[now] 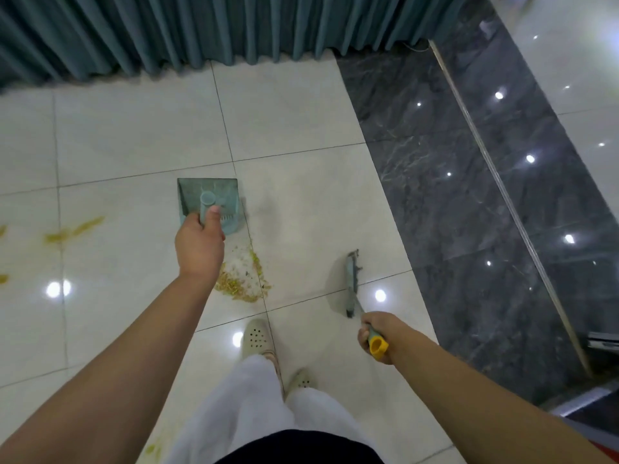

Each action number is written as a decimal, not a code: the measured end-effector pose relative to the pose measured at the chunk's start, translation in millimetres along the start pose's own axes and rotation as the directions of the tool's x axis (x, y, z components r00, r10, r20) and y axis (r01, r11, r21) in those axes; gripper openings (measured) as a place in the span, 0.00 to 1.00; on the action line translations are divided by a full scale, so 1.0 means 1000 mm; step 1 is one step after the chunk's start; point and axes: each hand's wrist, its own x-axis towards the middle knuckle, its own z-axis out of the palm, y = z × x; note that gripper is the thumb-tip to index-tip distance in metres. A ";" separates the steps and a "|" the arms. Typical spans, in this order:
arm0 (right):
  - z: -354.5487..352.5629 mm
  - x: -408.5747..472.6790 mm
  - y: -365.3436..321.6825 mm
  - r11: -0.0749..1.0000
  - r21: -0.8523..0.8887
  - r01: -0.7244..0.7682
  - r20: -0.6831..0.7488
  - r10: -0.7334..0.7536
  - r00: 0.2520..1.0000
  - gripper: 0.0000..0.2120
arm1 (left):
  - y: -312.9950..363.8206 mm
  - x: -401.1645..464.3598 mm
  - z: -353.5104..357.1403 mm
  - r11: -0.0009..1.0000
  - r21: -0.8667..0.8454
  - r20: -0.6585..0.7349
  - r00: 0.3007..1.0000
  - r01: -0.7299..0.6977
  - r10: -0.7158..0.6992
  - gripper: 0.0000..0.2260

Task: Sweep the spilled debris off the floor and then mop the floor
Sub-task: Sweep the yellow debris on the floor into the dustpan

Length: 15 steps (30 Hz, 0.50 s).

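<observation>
Both hands gripping (fingers curled): left hand [199,244] dustpan [208,204], right hand [376,336] broom [352,286].

- Dustpan [209,204] on floor [294,122], just beyond debris pile [243,279].
- Broom [352,283] right of pile, apart from it.
- Smears [72,229] far left.
- Curtain [214,28] along floor's far edge.

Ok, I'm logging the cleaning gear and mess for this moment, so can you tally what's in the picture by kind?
Dustpans: 1, teal dustpan, held by the left hand.
Brooms: 1, broom, held by the right hand.
Swept debris piles: 1, pile.
Yellow floor smears: 4, for example the smear.
Total: 7.
</observation>
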 end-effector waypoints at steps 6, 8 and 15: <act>0.033 -0.006 0.057 0.998 -0.067 -0.007 0.139 0.017 0.990 0.05 | -0.030 -0.049 -0.015 1.000 0.012 -0.057 0.998 0.017 -0.017 0.16; 0.045 -0.006 0.071 0.993 -0.121 0.012 0.185 0.010 0.983 0.07 | -0.039 -0.065 -0.018 1.000 0.017 -0.080 0.997 0.023 -0.022 0.15; 0.074 -0.012 0.091 0.993 -0.116 0.007 0.330 0.032 0.944 0.10 | -0.067 -0.103 -0.035 0.997 0.053 -0.155 0.987 0.049 -0.040 0.15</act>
